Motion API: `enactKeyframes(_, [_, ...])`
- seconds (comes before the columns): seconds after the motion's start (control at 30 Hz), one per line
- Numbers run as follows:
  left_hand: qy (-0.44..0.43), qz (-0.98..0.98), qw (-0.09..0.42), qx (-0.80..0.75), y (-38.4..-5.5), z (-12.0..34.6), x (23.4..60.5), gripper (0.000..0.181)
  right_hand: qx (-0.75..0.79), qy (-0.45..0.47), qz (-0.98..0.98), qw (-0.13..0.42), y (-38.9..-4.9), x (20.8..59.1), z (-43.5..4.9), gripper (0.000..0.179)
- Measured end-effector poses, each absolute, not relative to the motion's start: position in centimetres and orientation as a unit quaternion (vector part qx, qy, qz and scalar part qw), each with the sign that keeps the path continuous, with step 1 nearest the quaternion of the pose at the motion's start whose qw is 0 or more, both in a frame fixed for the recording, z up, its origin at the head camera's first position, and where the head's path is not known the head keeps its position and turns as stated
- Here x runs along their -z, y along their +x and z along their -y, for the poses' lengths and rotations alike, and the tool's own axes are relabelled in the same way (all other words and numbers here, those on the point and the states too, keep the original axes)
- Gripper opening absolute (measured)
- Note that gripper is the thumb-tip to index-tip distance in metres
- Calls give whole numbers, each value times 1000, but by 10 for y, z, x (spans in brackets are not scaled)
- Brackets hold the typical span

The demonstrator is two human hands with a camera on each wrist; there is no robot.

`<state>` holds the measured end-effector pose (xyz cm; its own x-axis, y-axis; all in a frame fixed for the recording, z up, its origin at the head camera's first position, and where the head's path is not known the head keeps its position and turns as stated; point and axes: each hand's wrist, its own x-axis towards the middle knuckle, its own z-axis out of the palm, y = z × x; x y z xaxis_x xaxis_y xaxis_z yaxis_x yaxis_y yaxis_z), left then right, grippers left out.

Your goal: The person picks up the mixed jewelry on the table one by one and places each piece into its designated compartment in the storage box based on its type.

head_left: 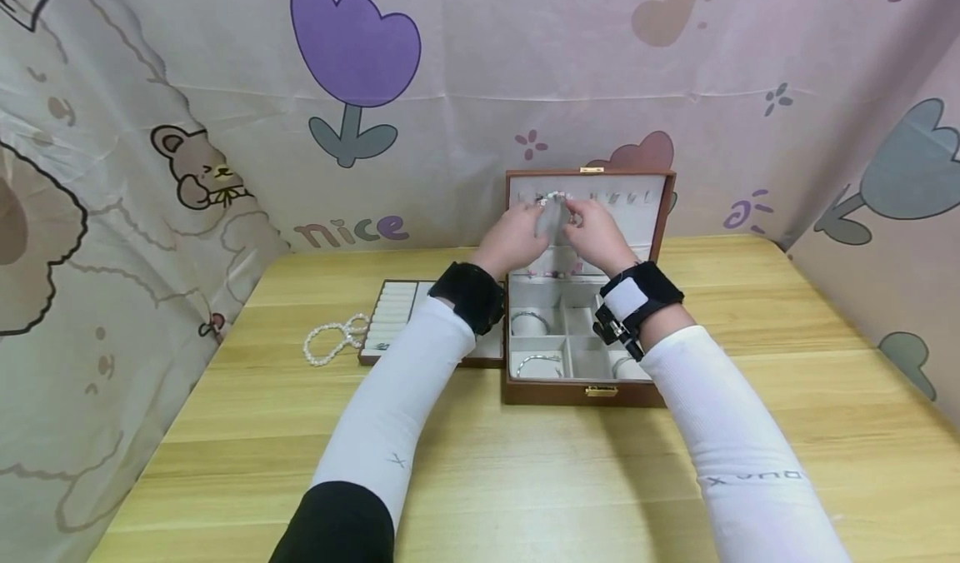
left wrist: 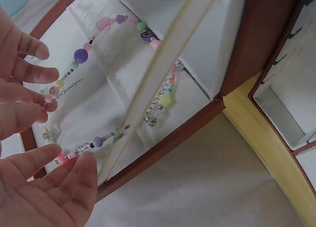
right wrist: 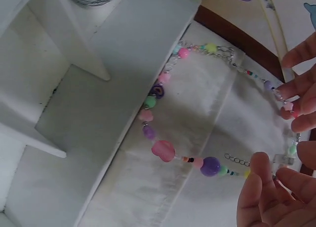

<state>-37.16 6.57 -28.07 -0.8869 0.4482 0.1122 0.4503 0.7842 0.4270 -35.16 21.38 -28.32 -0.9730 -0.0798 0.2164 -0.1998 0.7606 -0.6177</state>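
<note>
A necklace of pastel beads (left wrist: 80, 56) hangs in a loop in front of the raised lid (head_left: 592, 171) of a brown jewelry box (head_left: 551, 392). It has purple balls, a yellow star and a short silver chain (right wrist: 237, 160). My left hand (head_left: 517, 234) pinches it near a pink bead by the lid's hooks (head_left: 622, 198). Beside it, my right hand (head_left: 600, 234) pinches another stretch close to the chain end. In the left wrist view, the lower hand is the left (left wrist: 49, 185); in the right wrist view, the right hand (right wrist: 276, 197) is lowest.
Silver bangles (head_left: 542, 360) lie in the box's white compartments. A ring tray (head_left: 390, 317) stands left of the box, with a pearl string (head_left: 322, 346) beside it on the wooden table (head_left: 480, 480). A ribbon strap (left wrist: 163, 74) runs along the lid's side. Printed cloth (head_left: 480, 63) hangs behind.
</note>
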Motion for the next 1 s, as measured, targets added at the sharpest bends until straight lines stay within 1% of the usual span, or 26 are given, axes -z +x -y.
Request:
enactKeyframes(0.3, [-243, 957, 39, 154, -368, -65, 287, 53, -322, 77, 941, 77, -352, 291, -219, 52])
enactKeyframes(0.67, [-261, 960, 67, 70, -367, -65, 297, 57, -311, 67, 946, 63, -350, 300, -220, 54])
enactKeyframes(1.0, [-278, 955, 100, 25, -368, -65, 306, 47, -302, 66, 949, 56, -347, 310, -222, 61])
